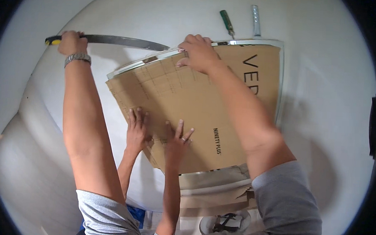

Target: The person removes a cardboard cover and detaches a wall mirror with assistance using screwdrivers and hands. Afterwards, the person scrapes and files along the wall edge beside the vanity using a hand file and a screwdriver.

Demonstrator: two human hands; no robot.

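Note:
My left hand is closed round the yellow and black handle of a long saw-like blade, extended toward the board's top edge. My right hand grips that top edge, fingers curled over a pale metal strip and a large brown cardboard sheet with dark printing. The sheet lies on a metal-edged panel, mostly hidden. Another person's two hands lie spread on the cardboard's lower left, between my forearms.
A green-handled screwdriver and a silver tube lie above the panel on the white surface. Below are brown cardboard pieces, footwear and something blue. A dark object sits at the far right.

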